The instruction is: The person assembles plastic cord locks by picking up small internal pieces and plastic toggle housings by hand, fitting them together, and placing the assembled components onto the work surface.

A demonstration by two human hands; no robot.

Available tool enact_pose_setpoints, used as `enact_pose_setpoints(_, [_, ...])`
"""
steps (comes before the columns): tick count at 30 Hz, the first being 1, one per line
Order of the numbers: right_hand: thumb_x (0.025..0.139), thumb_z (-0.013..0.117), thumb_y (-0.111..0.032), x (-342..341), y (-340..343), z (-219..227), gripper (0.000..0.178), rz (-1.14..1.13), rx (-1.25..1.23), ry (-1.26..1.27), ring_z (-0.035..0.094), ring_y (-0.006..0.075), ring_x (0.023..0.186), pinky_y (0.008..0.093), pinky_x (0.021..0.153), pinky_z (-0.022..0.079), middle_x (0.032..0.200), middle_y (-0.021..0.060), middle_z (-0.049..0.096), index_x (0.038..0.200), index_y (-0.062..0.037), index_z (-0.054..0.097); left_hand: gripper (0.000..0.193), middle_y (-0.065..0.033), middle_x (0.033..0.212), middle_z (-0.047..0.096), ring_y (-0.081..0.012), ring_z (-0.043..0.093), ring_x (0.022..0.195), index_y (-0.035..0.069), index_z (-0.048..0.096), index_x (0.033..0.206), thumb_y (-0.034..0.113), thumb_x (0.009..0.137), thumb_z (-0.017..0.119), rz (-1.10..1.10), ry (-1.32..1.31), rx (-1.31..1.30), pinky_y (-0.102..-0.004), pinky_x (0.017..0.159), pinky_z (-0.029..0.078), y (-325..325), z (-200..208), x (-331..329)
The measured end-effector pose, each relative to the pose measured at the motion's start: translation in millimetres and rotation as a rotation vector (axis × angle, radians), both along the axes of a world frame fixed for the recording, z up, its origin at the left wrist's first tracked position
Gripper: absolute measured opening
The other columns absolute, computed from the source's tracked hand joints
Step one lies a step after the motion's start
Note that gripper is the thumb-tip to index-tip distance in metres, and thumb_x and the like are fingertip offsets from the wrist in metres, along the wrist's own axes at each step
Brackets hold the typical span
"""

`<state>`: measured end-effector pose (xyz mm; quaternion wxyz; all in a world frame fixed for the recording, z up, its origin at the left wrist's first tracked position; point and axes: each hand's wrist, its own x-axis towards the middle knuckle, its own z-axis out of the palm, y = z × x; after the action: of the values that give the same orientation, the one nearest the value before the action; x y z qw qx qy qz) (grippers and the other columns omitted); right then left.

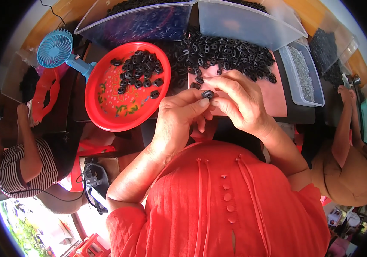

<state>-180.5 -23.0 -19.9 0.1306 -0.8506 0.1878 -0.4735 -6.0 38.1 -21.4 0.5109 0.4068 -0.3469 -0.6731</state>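
Note:
My left hand (178,112) pinches one small black oval cord lock (208,94) between thumb and fingers, above the table's near edge. Close beside it is my right hand (240,103), its thumb next to the piece and its forefinger stretched over it. The right thumb and forefinger stand apart, and I see nothing held between them. Many like black two-hole cord locks (234,55) lie heaped just beyond my hands, partly on a pink sheet (277,98). More cord locks (140,68) lie in a round red tray (102,115) to the left.
Two big clear bins (243,32) of black parts stand at the back. A shallow tub (320,100) of small silvery pieces sits at the right. A blue handheld fan (56,48) is at the far left. Other people, one in a striped shirt (29,165), sit on either side.

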Motion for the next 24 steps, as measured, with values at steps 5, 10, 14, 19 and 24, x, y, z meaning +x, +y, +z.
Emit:
enact_pose_setpoints(5, [0.075,0.072,-0.002,-2.6,-5.2,-5.4,0.033,0.017,-0.084,0.075,0.062,0.0265,0.076,0.0349,0.061,0.051,0.096,0.0123,0.059,0.106,-0.0019,0.062,0.015,-0.0050,0.072,0.062,-0.0093,0.053,0.055,-0.001,0.064,0.091,0.012,0.094,0.057,-0.010,-0.053,-0.002,-0.0208,0.050,0.041,-0.9,-0.6,2.2])
enact_pose_setpoints(10, [0.076,0.071,-0.003,-3.3,-3.2,-5.4,0.031,0.022,-0.070,0.062,0.061,0.0258,0.071,0.0350,0.058,0.050,0.095,0.0124,0.059,0.106,-0.0012,0.062,0.019,-0.0115,0.084,0.066,-0.0154,0.062,0.069,-0.005,0.062,0.104,0.011,0.096,0.055,-0.039,0.041,0.037,-0.0249,0.054,0.048,0.5,-6.6,4.1])
enact_pose_setpoints(14, [0.076,0.070,-0.002,-2.5,1.6,-5.9,0.029,0.027,0.031,0.049,0.061,0.0260,0.070,0.0353,0.058,0.049,0.092,0.0128,0.060,0.103,-0.0004,0.061,0.018,-0.0122,0.085,0.067,-0.0158,0.063,0.069,-0.005,0.062,0.104,0.011,0.096,0.056,0.051,0.109,0.072,-0.0252,0.053,0.048,6.6,-7.4,-2.7])
enact_pose_setpoints(19, [0.075,0.070,0.001,-0.3,6.6,-9.6,0.028,0.030,0.104,0.009,0.061,0.0269,0.069,0.0354,0.058,0.049,0.088,0.0131,0.060,0.101,0.0000,0.060,0.016,-0.0114,0.083,0.067,-0.0148,0.063,0.068,-0.004,0.062,0.102,0.010,0.094,0.059,0.071,0.114,0.036,-0.0247,0.052,0.048,4.8,-13.9,-1.6])
enact_pose_setpoints(24, [0.074,0.069,0.002,-1.5,8.6,-7.4,0.029,0.029,0.135,0.042,0.061,0.0262,0.068,0.0350,0.058,0.049,0.087,0.0131,0.060,0.102,-0.0003,0.059,0.016,-0.0105,0.081,0.067,-0.0137,0.063,0.067,-0.004,0.063,0.100,0.010,0.093,0.061,0.001,-0.072,0.006,-0.0238,0.052,0.047,0.0,-9.6,4.3])
